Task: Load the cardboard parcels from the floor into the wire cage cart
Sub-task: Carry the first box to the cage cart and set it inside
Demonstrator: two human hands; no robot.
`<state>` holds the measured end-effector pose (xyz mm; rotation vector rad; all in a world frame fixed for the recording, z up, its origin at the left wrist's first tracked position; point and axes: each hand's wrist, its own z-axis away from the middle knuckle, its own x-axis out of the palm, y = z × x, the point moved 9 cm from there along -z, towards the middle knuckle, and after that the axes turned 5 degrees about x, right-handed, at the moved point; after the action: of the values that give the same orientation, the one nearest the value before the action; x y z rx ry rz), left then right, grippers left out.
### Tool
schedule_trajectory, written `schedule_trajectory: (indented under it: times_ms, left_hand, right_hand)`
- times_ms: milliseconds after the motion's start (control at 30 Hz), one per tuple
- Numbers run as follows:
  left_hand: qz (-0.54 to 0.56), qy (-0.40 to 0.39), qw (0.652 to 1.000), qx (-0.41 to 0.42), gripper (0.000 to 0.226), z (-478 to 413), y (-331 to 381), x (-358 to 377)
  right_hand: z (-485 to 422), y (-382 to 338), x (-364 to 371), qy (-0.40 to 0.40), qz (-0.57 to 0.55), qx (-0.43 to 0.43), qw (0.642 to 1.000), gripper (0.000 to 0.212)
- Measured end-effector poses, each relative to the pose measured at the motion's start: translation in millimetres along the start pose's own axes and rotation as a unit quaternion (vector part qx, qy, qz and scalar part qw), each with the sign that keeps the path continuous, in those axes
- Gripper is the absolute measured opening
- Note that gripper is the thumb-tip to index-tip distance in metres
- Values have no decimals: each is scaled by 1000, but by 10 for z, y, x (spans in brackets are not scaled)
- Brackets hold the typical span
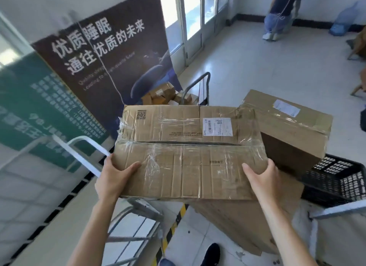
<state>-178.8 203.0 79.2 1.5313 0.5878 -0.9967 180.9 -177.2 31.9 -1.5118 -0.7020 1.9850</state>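
A wide, flat cardboard parcel (pixel 188 151) wrapped in clear tape, with a white label, is held up in front of me at chest height. My left hand (pixel 114 176) grips its near left corner and my right hand (pixel 263 176) grips its near right corner. Beneath and to the left, the white and grey wire frame of the cage cart (pixel 87 153) shows, its lower bars partly hidden by the parcel. A second large cardboard parcel (pixel 287 123) sits tilted just behind on the right, and another brown box (pixel 247 222) stands below it.
A black plastic crate (pixel 336 178) lies to the right. A hand trolley (pixel 198 91) with several small boxes stands by a dark banner (pixel 103 54). A person (pixel 281 12) stands far off near the glass doors. Yellow-black tape (pixel 174 226) marks the tiled floor.
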Motion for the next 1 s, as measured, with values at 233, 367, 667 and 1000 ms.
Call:
schedule_trajectory:
  times_ms: [233,367,667,1000]
  left_hand:
    - [17,102,987,-126,109,527,-1530,-1313]
    - [56,154,967,-196,110,1090,-2517,-2043]
    - [77,210,921,-320,113,2666,-4705,-3161]
    - [101,177,895,-397,116,3196,-5930,-3249]
  right_hand:
    - [1000,-982,1011,-124,51,-116,984,92]
    - [1942,-1392,1609,-194,57,-179,963,86]
    - [4355,-1531,2717,-311,103,-276,904,82]
    - [5412,-1546,3109,-307,164,-321,881,82]
